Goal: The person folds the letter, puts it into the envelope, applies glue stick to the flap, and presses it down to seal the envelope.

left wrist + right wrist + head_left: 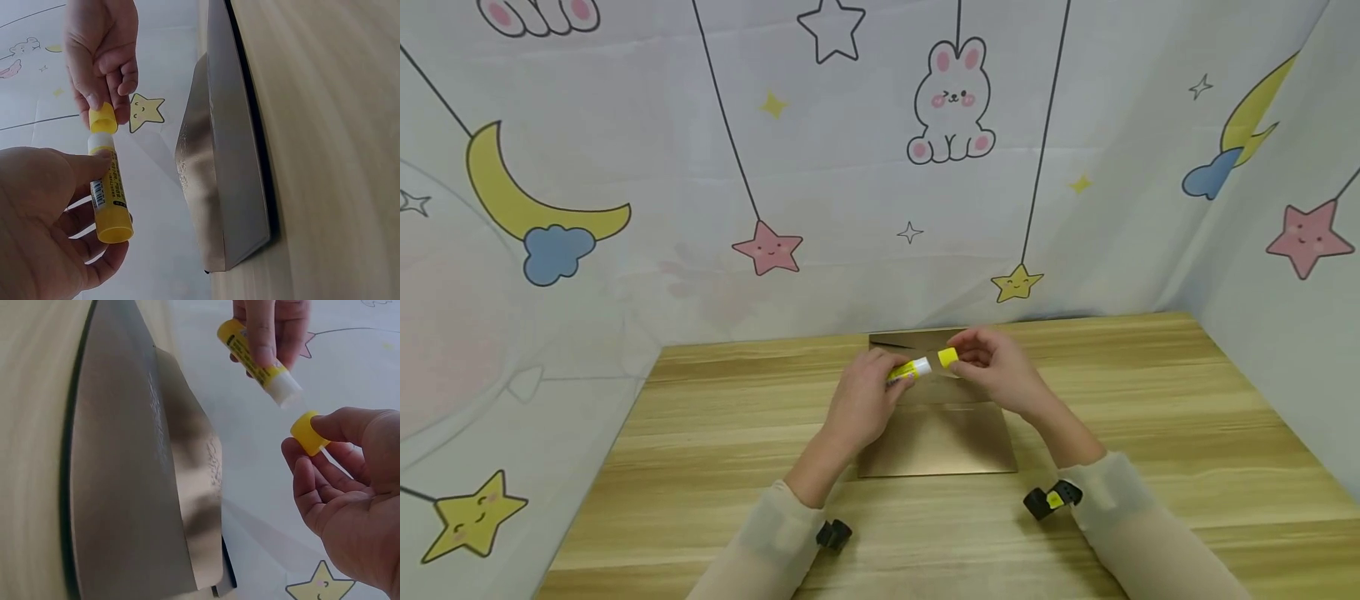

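My left hand point(859, 402) grips a yellow glue stick point(110, 194) around its labelled barrel, with its white end pointing toward the right hand. Between thumb and fingers, my right hand point(1006, 375) pinches the yellow cap point(307, 433). A narrow gap shows between cap and stick in the head and right wrist views; the cap's hollow mouth faces the white end. Below both hands lies a brown envelope point(936, 443), its flap point(199, 150) lifted on the far side. Wrinkled, shiny patches show on the flap in both wrist views.
The envelope lies on a wood-grain table point(722, 450), near its back edge. Behind the table hangs a white cloth point(865, 167) printed with stars, moons and a rabbit. Black straps point(1054, 500) sit at the person's wrists, over pale sleeves.
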Demonstrator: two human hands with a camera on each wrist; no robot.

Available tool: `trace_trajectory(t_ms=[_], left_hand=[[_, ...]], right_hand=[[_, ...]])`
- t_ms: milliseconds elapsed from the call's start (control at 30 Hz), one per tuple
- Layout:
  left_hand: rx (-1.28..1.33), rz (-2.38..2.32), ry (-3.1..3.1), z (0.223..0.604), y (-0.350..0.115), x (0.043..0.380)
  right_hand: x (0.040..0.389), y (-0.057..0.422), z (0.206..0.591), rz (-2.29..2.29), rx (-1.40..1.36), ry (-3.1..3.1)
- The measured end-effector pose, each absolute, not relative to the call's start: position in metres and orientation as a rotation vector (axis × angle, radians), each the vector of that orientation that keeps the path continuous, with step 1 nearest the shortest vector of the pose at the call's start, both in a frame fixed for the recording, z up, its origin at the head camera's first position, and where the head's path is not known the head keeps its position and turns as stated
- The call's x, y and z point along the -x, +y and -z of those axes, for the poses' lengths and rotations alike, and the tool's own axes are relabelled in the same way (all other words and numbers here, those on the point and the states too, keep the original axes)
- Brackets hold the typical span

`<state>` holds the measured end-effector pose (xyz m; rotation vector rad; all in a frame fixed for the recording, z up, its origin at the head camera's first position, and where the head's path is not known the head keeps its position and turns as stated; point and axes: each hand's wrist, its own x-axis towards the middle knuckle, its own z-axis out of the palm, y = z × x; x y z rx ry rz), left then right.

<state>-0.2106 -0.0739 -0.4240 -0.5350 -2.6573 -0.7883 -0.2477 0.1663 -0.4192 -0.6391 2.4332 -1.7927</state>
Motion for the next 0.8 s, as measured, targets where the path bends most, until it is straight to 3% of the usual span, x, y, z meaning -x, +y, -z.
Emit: trace_trajectory(t_ms=[800], left_hand=[[0.563,0.780,-2.666,0.425,-0.068,0.211]], right_hand=[[0.242,0.155,0.423,1.806,0.683,2.366]])
